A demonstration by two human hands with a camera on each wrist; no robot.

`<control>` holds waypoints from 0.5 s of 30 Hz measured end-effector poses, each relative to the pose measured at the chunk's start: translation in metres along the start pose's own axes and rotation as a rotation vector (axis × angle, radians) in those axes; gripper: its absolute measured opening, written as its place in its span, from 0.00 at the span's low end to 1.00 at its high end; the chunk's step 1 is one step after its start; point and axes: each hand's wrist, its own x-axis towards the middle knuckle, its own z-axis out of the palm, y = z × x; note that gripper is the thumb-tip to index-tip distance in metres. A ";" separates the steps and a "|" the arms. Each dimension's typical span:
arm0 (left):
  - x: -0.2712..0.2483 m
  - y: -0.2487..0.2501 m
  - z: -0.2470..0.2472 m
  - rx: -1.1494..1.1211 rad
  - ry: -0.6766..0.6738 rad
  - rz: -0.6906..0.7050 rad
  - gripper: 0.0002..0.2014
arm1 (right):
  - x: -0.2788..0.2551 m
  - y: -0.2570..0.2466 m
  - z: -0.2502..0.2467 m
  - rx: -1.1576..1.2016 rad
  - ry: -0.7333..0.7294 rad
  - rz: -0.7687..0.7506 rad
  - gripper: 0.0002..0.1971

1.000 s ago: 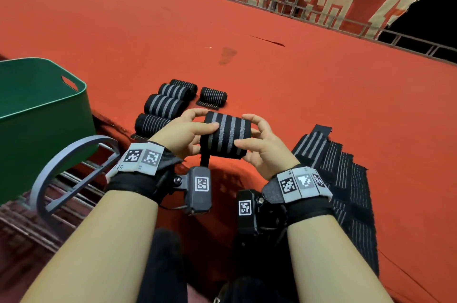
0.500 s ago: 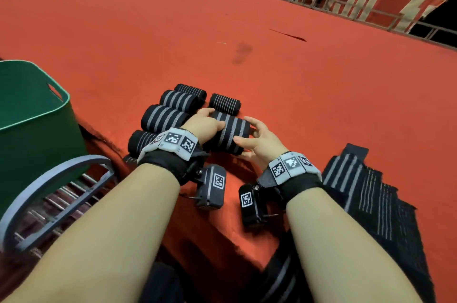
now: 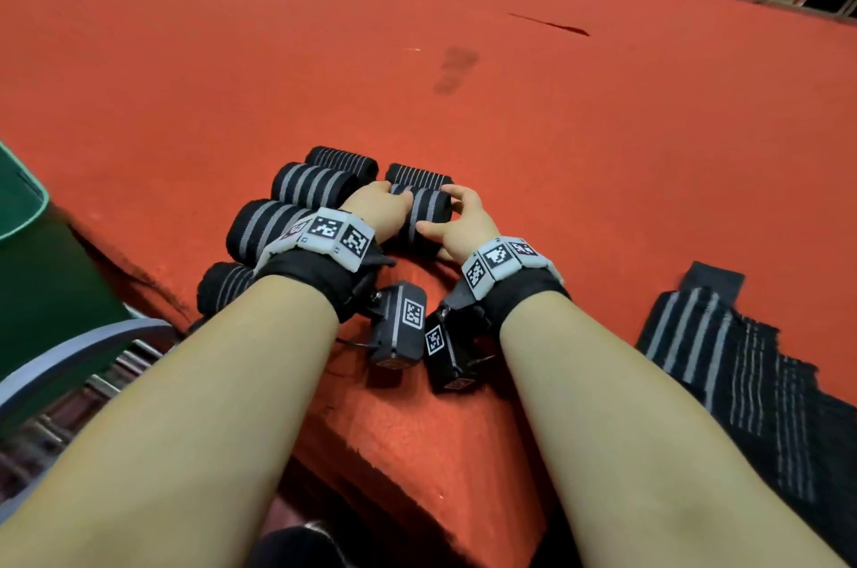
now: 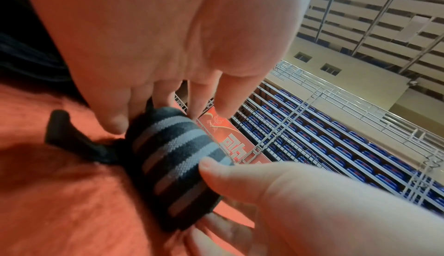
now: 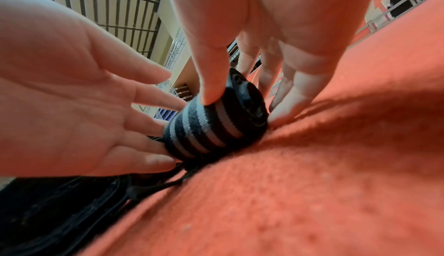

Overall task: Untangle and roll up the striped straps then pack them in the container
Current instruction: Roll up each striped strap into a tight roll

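A rolled black strap with grey stripes (image 3: pixel 426 210) lies on the red carpet, right next to several other rolled straps (image 3: pixel 315 184). My right hand (image 3: pixel 457 215) pinches it, with the thumb (image 5: pixel 211 89) on top and the fingers (image 5: pixel 288 98) at its right end. My left hand (image 3: pixel 394 203) touches the roll's left end with straight fingers (image 5: pixel 149 112). In the left wrist view the roll (image 4: pixel 175 157) has a black tab (image 4: pixel 72 136) sticking out onto the carpet. The green container (image 3: pixel 28 215) stands at the far left, mostly out of frame.
A pile of flat, unrolled striped straps (image 3: pixel 723 363) lies on the carpet to the right of my right arm. The carpeted platform ends in an edge (image 3: pixel 371 428) below my forearms. A grey ring-shaped frame (image 3: pixel 69 354) sits beside the container. A railing runs along the back.
Both hands moved the roll forward and down from mid-air onto the carpet, in front of the far single roll. The left hand's grip has loosened to straight fingers.
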 end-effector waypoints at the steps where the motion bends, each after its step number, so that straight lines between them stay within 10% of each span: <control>1: 0.000 -0.001 0.000 0.028 -0.008 0.004 0.23 | 0.000 0.000 0.000 -0.016 0.013 -0.004 0.33; 15: -0.036 0.012 -0.012 0.219 -0.052 0.081 0.23 | -0.045 -0.016 -0.046 -0.095 0.050 0.086 0.25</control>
